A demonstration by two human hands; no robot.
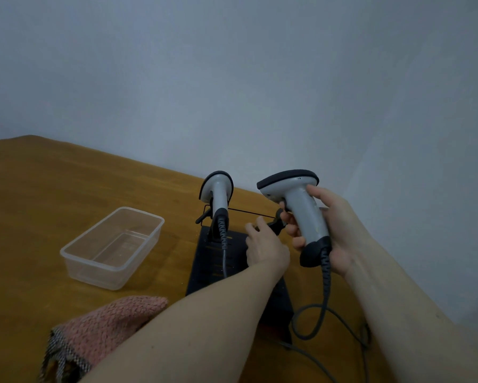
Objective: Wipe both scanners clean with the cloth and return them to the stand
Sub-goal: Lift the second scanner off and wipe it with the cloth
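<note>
The right hand (332, 230) is gripping a scanner (298, 208) at frame centre-right, while the left hand (265, 244) is touching the stand (204, 269), its grip unclear. Its cable (315, 324) could be snagging the stand during seating; the cloth (113, 324) is lying lower left.

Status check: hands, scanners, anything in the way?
Right hand grips grey handheld scanner. Left hand at black stand cradle. Second grey scanner docked. Pink fleecy cloth aside.

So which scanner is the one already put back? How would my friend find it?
Find the black stand near the far edge of the wooden table, right of the clear plastic box. One grey scanner sits upright in its holder with nobody touching it. The other scanner is up in the right hand.
</note>
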